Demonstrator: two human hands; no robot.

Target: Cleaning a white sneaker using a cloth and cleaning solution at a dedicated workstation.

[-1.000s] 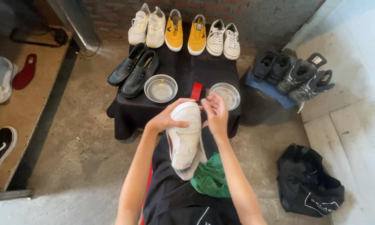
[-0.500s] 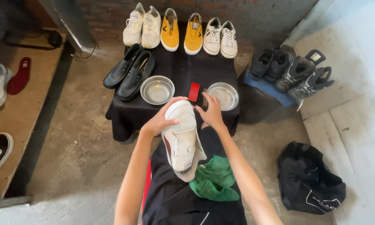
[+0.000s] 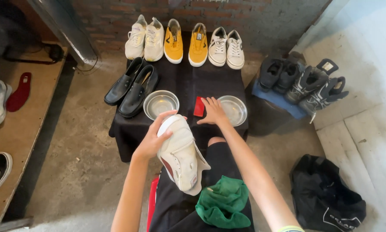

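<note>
sneaker: the white low-top sneaker (image 3: 180,154) sat over the person's lap, toe end up toward the table, heel down by the knees, a dark red stripe showing on its side.
handling: looked light and bendy, canvas-ish upper with a stiffer rubber sole, so I'd guess it flexes if squeezed mid-body. The toe cap or the heel seemed the firm spots to grab.
left hand: the left hand (image 3: 153,139) was curled around the toe end, fingers wrapped over the top.
right hand: the right hand (image 3: 213,112) lay flat and spread on the black-draped table (image 3: 128,129), fingertips touching the small red block (image 3: 199,107).
nearby: two metal bowls (image 3: 160,103) flanked that block, and a crumpled green cloth (image 3: 224,202) lay on the lap just beside the heel.
further out: black dress shoes (image 3: 133,86), then yellow sneakers (image 3: 185,41) along the brick wall.
</note>
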